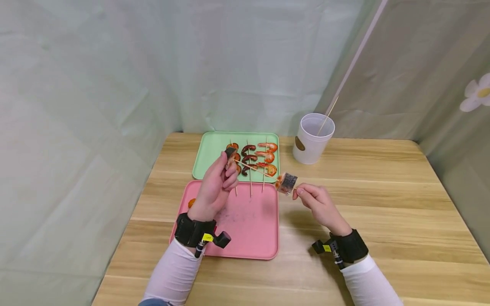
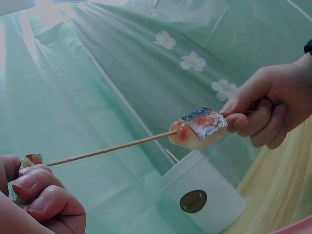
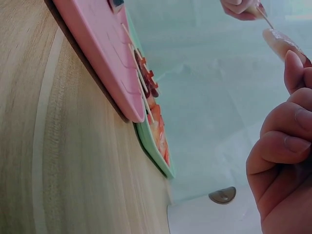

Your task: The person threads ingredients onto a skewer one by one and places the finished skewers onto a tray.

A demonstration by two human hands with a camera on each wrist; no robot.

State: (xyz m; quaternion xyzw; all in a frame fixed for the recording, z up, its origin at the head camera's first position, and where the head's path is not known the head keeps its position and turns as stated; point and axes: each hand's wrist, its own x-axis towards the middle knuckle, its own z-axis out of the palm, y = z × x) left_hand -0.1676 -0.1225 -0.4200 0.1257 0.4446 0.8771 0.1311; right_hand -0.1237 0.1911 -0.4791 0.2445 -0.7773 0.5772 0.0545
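My left hand [image 1: 214,187], above the trays, holds a piece of fish [image 1: 231,154] with dark skin between thumb and fingers. A thin wooden skewer [image 1: 252,167] runs from that piece to a second fish piece [image 2: 200,127], with silvery-black skin and pale, browned flesh, threaded near the other end. Just past this second piece, my right hand [image 1: 317,204] pinches the skewer's end, mostly hidden by the fingers. How far the tip enters the left piece cannot be told. Below lies a pink tray [image 1: 252,238], with an orange food piece [image 1: 192,202] partly behind the left wrist.
Behind the pink tray, a green tray [image 1: 208,148] bears skewers of shrimp [image 1: 269,157], dark curled pieces [image 1: 249,158] and round brown pieces, their sticks overhanging the pink tray. A white cup [image 1: 309,146] with one stick [image 1: 328,114] stands at the back right. Curtains surround the wooden table [image 1: 383,204].
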